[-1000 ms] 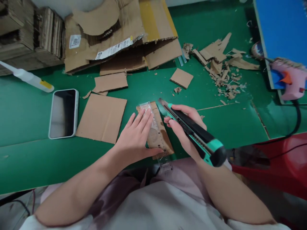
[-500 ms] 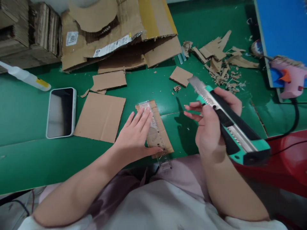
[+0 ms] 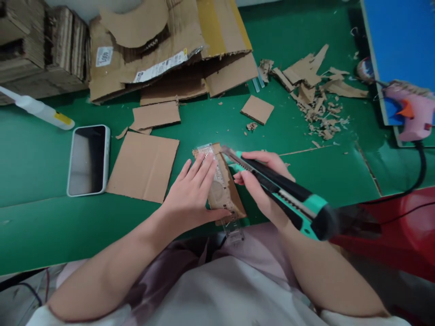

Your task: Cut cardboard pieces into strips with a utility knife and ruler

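My left hand [image 3: 190, 194] lies flat with its fingers spread over a clear plastic ruler [image 3: 219, 184]. Beneath the ruler is a narrow piece of cardboard [image 3: 234, 199], close to the front edge of the green table [image 3: 204, 121]. The ruler's near end sticks out past the cardboard and the table edge. In my right hand [image 3: 265, 181] is a green and black utility knife [image 3: 278, 190], its fingers closed around the body. The blade tip is at the far end of the cardboard strip, beside the ruler; whether it touches cannot be made out.
Left of my hands lie a square cardboard sheet [image 3: 144, 166], a phone [image 3: 88, 160] and a white bottle [image 3: 44, 112]. Larger cardboard [image 3: 183, 27] fills the back. Torn scraps [image 3: 306, 86] and a small cardboard square [image 3: 257, 109] lie behind, with a pink glue gun [image 3: 413, 111] at right.
My right hand has brought the utility knife left and down, from above the table to the cardboard's far end. The left hand and the ruler have stayed in place.
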Action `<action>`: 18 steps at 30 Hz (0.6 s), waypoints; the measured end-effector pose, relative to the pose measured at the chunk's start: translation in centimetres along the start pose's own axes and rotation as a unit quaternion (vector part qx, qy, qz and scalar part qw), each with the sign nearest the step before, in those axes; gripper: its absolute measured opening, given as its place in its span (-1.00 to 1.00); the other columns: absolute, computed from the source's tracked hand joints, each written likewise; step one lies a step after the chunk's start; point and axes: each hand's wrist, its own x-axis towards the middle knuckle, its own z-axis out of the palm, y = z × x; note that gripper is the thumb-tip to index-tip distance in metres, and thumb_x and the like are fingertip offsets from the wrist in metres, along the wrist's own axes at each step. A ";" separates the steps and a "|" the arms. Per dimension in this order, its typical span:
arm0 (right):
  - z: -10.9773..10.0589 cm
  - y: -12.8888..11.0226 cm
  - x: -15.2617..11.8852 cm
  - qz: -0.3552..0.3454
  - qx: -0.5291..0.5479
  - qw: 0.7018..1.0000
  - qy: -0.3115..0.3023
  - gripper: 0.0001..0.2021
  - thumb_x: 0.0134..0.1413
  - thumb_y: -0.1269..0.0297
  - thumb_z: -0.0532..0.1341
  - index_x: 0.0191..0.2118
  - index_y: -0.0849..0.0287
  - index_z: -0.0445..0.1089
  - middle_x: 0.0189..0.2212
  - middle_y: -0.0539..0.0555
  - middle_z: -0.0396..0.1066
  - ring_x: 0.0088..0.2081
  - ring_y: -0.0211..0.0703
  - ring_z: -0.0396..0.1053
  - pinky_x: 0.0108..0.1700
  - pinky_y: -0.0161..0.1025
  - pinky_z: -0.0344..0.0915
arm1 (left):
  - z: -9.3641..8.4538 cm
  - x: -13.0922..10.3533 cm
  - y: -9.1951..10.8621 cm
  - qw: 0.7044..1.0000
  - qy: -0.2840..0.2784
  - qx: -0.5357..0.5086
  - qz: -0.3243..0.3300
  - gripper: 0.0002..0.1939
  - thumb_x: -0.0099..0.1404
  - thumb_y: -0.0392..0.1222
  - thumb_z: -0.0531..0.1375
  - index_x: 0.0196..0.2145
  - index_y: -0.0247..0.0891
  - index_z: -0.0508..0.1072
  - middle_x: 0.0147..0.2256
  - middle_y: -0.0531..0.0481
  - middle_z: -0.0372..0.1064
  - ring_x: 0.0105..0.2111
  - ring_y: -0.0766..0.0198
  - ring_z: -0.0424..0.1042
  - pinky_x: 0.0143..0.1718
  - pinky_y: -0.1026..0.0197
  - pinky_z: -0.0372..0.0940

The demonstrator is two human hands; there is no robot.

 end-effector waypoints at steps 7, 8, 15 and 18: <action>0.6 0.3 -0.1 -0.002 -0.043 0.999 0.003 -0.78 0.05 0.26 0.20 -0.13 0.06 0.33 -0.31 -0.02 0.47 -0.40 -0.29 0.46 -0.31 -0.30 0.41 | -0.1 0.1 0.1 1.000 -0.018 -0.008 -0.014 0.07 0.08 0.41 0.04 0.25 -0.55 -0.03 0.28 -0.34 -0.15 0.29 -0.12 -0.15 0.25 -0.11 -0.19; 0.6 0.3 -0.2 0.000 -0.042 0.999 0.005 -0.78 0.05 0.26 0.20 -0.13 0.05 0.34 -0.32 -0.02 0.47 -0.40 -0.28 0.46 -0.31 -0.30 0.41 | -0.2 0.2 0.1 1.000 -0.023 -0.011 -0.016 0.07 0.08 0.42 0.03 0.25 -0.54 -0.04 0.28 -0.34 -0.16 0.29 -0.11 -0.16 0.26 -0.10 -0.20; 0.7 0.2 0.2 -0.016 -0.058 0.998 0.000 -0.81 0.04 0.29 0.20 -0.17 0.05 0.35 -0.44 -0.07 0.45 -0.51 -0.31 0.41 -0.40 -0.32 0.38 | -0.4 0.3 0.2 0.998 -0.054 -0.022 -0.030 0.11 0.07 0.46 -0.01 0.27 -0.53 -0.09 0.30 -0.31 -0.22 0.30 -0.08 -0.22 0.27 -0.10 -0.24; 0.7 0.1 0.6 -0.023 -0.053 0.998 -0.010 -0.83 0.04 0.29 0.18 -0.19 0.07 0.35 -0.46 -0.07 0.44 -0.53 -0.32 0.40 -0.43 -0.33 0.37 | -0.6 0.4 0.2 0.997 -0.061 -0.025 -0.034 0.11 0.06 0.46 0.00 0.27 -0.53 -0.10 0.30 -0.29 -0.23 0.31 -0.07 -0.23 0.27 -0.10 -0.25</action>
